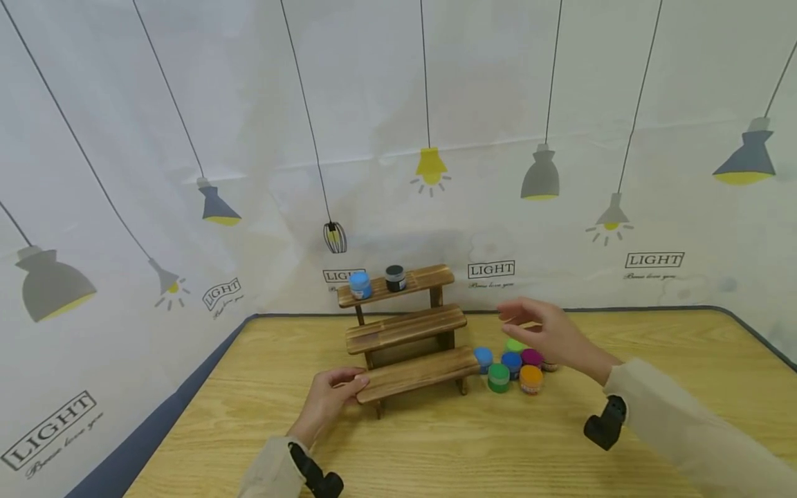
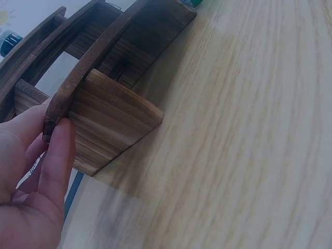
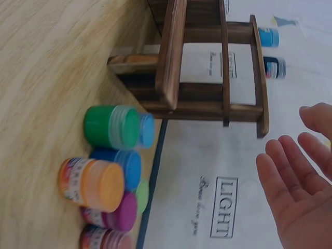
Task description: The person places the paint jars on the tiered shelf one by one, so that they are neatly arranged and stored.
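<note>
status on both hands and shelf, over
Left hand pinches wooden shelf. Right hand empty. Blue jar and black jar on top tier; nothing visibly in the way.

A wooden table (image 1: pixel 486 449) holds a three-step rack (image 1: pixel 423 371), two jars (image 1: pixel 360 286) on its far step (image 1: pixel 428 279), colourful jars (image 1: pixel 499 379) clustered at right.

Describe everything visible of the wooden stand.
The stand looks like brown, streaked wood: three shelves stepping up toward the backdrop, on side supports, with open gaps between. It stands upright on the table, slightly angled to the backdrop. The left hand pinches the left end of its lowest shelf. A light-blue jar and, to its right, a black jar sit on its top shelf. More jars stand near its right end.
</note>
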The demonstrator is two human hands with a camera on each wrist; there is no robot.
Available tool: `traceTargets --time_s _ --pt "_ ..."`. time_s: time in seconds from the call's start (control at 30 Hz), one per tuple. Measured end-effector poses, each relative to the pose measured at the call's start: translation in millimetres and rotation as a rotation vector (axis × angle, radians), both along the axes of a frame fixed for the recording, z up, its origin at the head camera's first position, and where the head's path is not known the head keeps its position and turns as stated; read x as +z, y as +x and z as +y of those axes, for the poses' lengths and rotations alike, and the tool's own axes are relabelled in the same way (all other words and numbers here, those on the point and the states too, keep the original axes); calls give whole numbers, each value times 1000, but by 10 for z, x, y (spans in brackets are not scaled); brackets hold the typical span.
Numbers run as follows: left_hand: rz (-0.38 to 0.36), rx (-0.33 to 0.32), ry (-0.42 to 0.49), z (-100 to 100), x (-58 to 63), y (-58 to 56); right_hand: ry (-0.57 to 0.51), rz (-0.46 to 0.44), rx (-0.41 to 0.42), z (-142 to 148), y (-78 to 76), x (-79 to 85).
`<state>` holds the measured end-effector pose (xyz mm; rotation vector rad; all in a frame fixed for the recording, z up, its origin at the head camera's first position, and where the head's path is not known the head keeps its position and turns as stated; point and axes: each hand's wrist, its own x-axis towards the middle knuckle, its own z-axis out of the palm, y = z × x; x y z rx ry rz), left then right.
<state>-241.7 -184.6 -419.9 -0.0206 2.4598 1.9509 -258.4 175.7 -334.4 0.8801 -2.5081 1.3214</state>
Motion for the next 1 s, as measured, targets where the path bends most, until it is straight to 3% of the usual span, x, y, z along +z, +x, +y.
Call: traceTargets --time_s 0.13,0.57,0.8,1.0 --pt "-5 -1 -7 -5 16 0 7 8 -59 142 11 -90" --pt "2 -8 7 -3 2 9 49 -84 -210 484 43 -390" --pt "-11 -25 10 -21 -14 -10 53 -153 -303 646 -33 -582" --pt "-15 -23 10 -31 -28 -29 42 -200 -328 711 -102 -727"
